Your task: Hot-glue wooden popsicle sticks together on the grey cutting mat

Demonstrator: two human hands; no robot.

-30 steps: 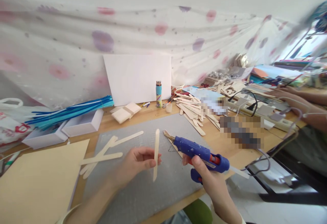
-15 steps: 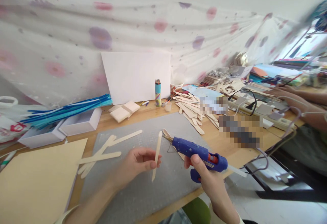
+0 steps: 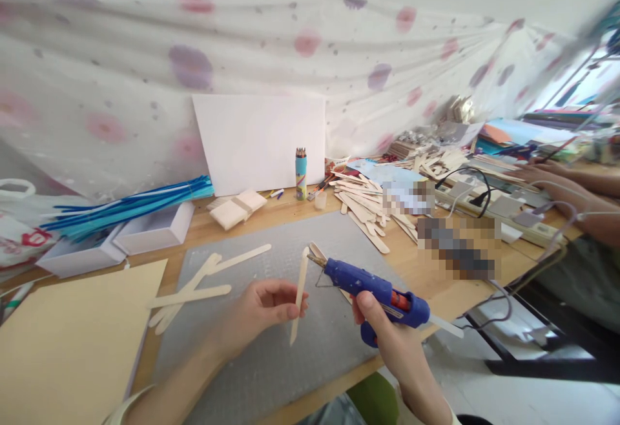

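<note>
Between the thumb and fingers of my left hand [image 3: 274, 302] a wooden craft stick [image 3: 301, 286] is held nearly upright above the grey cutting mat [image 3: 217, 354]. My right hand [image 3: 387, 325] is wrapped round the handle of a blue hot glue gun [image 3: 375, 286], a clear glue stick [image 3: 446, 327] jutting from its back. The gun's nozzle [image 3: 317, 258] meets the upper end of the held stick. To the left on the mat, several craft sticks [image 3: 191, 296] lie crossed over one another. Another stick lies behind the nozzle, partly hidden by the gun.
Loose craft sticks [image 3: 361, 202] are heaped behind the mat, near a tube of colored pencils [image 3: 301, 176]. White box trays [image 3: 155, 231] with blue pipe cleaners [image 3: 135, 205] stand left. A power strip [image 3: 527, 228] and another person's arms [image 3: 571, 189] are at right.
The glue gun has shifted slightly left, bringing its nozzle against the top of the held craft stick. My left hand keeps its hold on the stick.
</note>
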